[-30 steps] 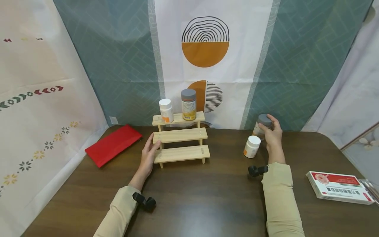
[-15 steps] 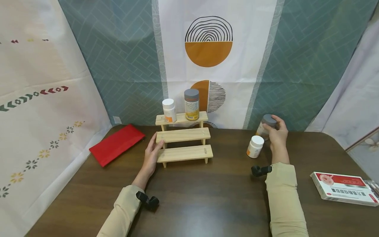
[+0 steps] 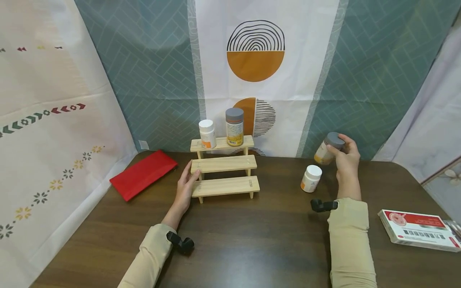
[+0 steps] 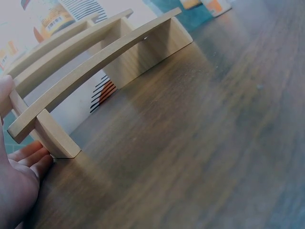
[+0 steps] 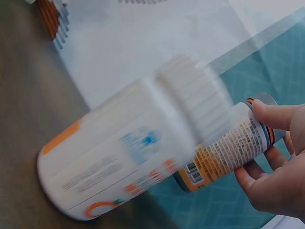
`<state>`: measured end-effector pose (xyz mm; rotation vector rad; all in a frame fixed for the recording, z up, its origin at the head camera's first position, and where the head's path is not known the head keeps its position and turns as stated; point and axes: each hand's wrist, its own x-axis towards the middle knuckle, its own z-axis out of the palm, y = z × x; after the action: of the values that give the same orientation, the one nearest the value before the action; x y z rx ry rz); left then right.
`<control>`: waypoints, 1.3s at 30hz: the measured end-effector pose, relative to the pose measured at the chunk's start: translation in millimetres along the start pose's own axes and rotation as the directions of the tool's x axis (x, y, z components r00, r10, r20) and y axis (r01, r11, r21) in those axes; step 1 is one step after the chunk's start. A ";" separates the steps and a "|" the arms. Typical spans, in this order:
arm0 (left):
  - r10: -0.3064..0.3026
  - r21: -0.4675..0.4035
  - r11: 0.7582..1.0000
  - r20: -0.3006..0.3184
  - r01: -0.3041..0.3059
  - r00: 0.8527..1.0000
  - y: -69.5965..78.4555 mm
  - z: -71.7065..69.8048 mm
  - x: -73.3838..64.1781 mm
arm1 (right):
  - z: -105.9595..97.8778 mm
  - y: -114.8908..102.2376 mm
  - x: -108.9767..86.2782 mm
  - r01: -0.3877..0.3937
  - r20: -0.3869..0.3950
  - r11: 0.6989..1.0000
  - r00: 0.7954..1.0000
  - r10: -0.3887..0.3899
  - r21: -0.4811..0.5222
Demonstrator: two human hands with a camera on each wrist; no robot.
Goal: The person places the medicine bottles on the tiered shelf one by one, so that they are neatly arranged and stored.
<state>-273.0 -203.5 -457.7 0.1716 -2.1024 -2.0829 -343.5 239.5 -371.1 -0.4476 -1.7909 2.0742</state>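
Right hand [image 3: 347,157] grips grey-lidded jar [image 3: 325,151], tilted.
White bottle [image 3: 311,179] stands just left of this grip; left hand [image 3: 184,187] holds wooden stand [image 3: 224,164] (well apart).

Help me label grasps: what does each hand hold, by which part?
Right hand: a grey-capped bottle, by its upper part. Left hand: the wooden stand, by its left side.

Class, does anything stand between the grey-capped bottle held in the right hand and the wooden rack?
Possibly the white bottle on the table: it stands toward the wooden rack from the grey-capped bottle in the right hand, slightly nearer the person, so a low move might clip it. Nothing else visible intervenes.
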 end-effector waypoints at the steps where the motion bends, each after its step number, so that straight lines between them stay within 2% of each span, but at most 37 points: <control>1: 0.002 -0.001 1.000 -0.001 -0.002 1.000 0.0 0.3 0.1 | 0.1 -3.8 -1.4 0.012 0.002 0.999 1.000 -0.012 0.031; 8: 0.013 -0.005 1.000 -0.008 -0.013 1.000 -1.0 0.5 1.7 | 1.6 -26.3 -11.3 0.103 0.004 0.980 0.994 -0.105 0.168; 18: 0.038 0.025 0.999 -0.012 -0.038 0.999 -2.9 0.0 1.7 | 13.0 -46.5 -29.4 0.176 0.094 0.936 0.972 -0.213 0.306; 24: 0.036 0.015 0.999 -0.001 -0.036 0.999 -3.1 -1.1 1.9 | 21.2 -53.4 -41.2 0.191 0.133 0.928 0.961 -0.244 0.321; 39: 0.028 0.022 0.999 0.005 -0.028 1.000 -1.7 -0.3 1.2 | 42.3 -58.0 -61.0 0.222 0.273 0.946 0.919 -0.284 0.236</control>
<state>-274.2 -204.1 -459.4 0.1394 -2.1186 -2.0466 -305.4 181.5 -307.4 0.1647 -1.6647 2.1922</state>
